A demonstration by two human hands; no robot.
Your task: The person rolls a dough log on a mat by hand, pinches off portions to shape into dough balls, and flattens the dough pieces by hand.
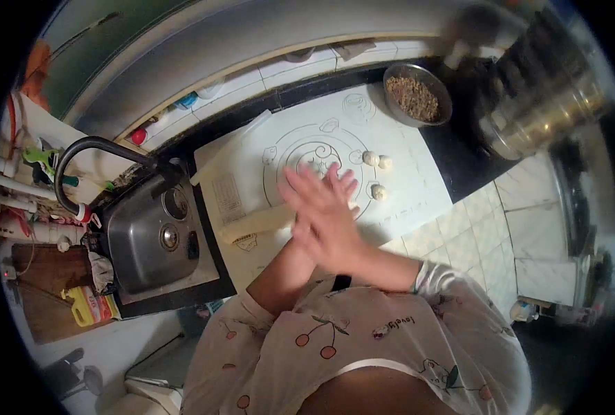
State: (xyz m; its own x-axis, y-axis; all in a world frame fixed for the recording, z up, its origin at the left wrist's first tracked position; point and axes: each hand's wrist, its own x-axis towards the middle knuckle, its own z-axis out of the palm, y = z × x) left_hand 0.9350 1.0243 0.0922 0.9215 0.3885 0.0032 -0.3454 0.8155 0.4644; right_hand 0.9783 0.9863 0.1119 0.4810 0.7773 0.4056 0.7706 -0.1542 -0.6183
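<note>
My right hand (331,225) lies over my left hand (304,238), palms pressed together above a white printed mat (404,145). The fingers of both hands are stretched out, and whatever is between the palms is hidden. Behind and left of them, a long pale roll of dough (259,223) rests on the mat, partly covered by my hands. To the right sit small round whitish pieces, apparently dough: a pair side by side (370,158) and a single one with darker specks (378,192). A long pale rolling pin (231,146) lies along the mat's left side.
A metal bowl (444,111) of brown chopped filling (412,97) stands at the back right, beside a large metal steamer pot (542,104). To the left is a steel sink (141,238) with a black faucet (100,143). A yellow bottle (89,306) stands lower left.
</note>
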